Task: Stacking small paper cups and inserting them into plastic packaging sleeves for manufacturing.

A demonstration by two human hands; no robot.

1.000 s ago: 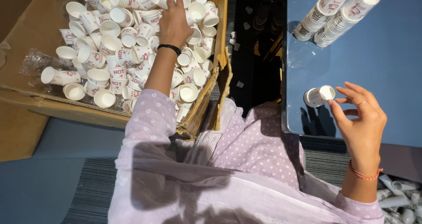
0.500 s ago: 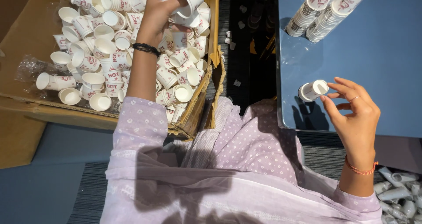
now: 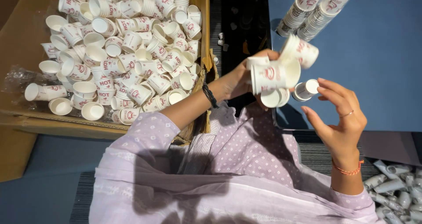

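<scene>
White paper cups with red print (image 3: 274,72), several, gripped in left hand (image 3: 239,81) right of cardboard box (image 3: 20,52). Right hand (image 3: 340,116) open, fingertips touching short cup stack (image 3: 306,89).

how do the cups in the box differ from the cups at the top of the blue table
The cups in the cardboard box lie loose, tumbled at all angles, many mouths showing; the cups on the blue table are nested into long stacks. The loose ones are bare; the stacks appear wrapped in clear plastic. Both are small white paper cups with red print.
</scene>
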